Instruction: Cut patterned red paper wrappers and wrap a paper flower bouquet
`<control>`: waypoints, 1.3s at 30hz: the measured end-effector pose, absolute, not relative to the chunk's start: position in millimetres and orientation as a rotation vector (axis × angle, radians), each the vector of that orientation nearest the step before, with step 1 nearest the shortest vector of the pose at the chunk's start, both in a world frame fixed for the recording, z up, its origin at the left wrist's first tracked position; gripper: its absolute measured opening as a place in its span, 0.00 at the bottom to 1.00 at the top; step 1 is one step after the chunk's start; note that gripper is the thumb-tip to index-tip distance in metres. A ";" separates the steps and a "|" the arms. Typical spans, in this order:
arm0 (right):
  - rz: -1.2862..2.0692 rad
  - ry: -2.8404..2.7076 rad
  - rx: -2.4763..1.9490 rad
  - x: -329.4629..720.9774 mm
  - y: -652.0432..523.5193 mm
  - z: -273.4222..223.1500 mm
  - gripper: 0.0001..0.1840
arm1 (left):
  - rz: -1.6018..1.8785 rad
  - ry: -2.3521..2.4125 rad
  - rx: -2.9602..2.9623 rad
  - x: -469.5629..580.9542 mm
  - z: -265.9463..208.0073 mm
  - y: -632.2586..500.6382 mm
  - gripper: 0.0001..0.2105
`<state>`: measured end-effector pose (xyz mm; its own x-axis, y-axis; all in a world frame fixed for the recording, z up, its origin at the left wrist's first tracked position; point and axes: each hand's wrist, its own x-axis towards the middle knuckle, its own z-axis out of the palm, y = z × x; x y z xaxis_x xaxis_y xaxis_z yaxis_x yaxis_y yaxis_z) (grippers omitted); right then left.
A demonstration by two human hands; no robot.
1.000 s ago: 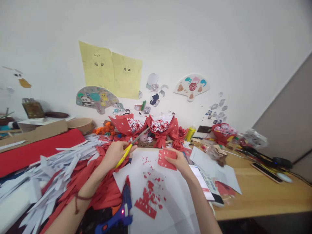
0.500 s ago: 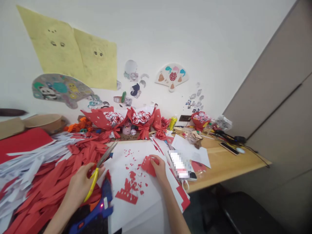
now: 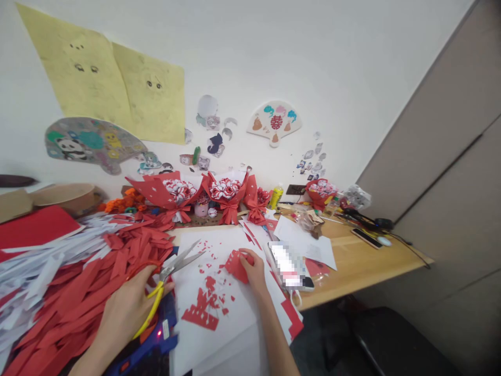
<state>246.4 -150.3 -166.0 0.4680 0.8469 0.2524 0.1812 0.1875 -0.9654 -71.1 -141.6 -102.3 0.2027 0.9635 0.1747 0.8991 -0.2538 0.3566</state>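
My left hand (image 3: 135, 297) is closed round the handles of a pair of scissors (image 3: 180, 262), whose blades are spread and point toward the middle of the white sheet (image 3: 235, 334). Between the fingers and thumb of my right hand (image 3: 254, 271) is a folded piece of red paper (image 3: 236, 265) with small cutouts. Scissors and red paper are apart. Red paper scraps (image 3: 205, 303) lie scattered on the white sheet between my hands. Under my left wrist sits a blue glue gun (image 3: 152, 342) with a small lit red light.
Red paper strips (image 3: 86, 287) and white strips (image 3: 66, 245) heap up on the left. Red paper bouquets (image 3: 227, 190) line the wall. A phone (image 3: 289, 266) with a blurred screen lies right of the sheet; a dark chair (image 3: 395, 339) stands lower right.
The scissors have opened, their blades now spread apart, and they have turned to point further right. My right hand still holds the red paper in nearly the same place.
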 end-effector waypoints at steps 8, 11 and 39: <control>0.631 -0.998 -1.332 244.8 -153.3 -162.3 0.15 | 0.502 1.940 2.367 -74.5 -101.7 -147.7 0.15; 0.641 -0.993 -1.327 244.5 -154.2 -161.4 0.16 | 0.545 1.927 2.388 -74.5 -101.2 -147.2 0.14; 0.872 -1.572 -0.996 200.6 -58.4 25.6 0.27 | 1.357 1.052 1.654 27.9 3.9 -43.3 0.13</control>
